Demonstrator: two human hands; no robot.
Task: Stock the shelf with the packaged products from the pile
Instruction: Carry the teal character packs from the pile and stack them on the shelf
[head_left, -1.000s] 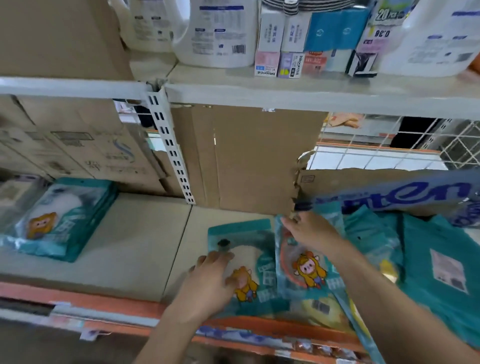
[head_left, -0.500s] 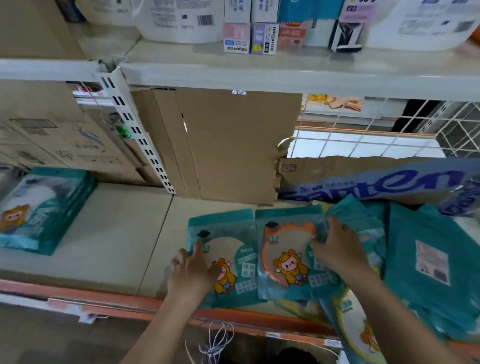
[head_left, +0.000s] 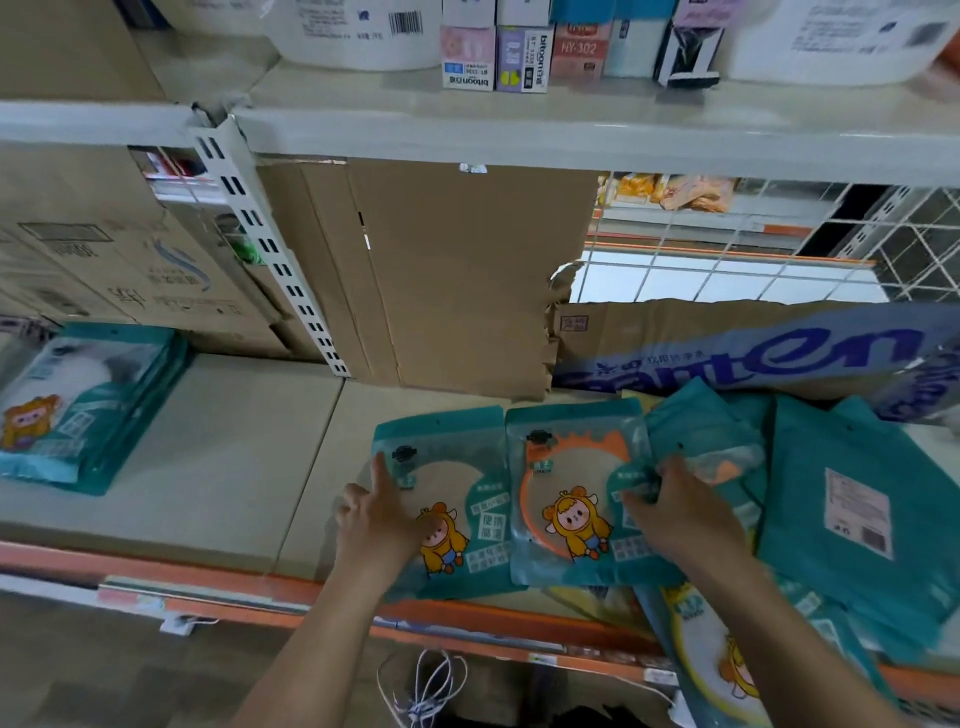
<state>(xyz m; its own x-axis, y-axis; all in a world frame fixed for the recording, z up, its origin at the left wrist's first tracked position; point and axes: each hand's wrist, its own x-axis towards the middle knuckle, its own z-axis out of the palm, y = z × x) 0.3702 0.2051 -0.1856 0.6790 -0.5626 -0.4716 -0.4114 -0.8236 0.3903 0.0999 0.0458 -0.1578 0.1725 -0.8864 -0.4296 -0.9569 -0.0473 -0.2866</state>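
On the shelf, orange-ring packet lies lengthwise front-to-back, top seemingly rearward.

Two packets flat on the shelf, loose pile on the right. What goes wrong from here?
1. The pile hangs past the shelf lip at the front right. A tug from the right hand might send packets to the floor.
2. The orange-ring packet, held at its right edge, and the left packet under the left hand both reach the lip. Glossy bags may slide off.
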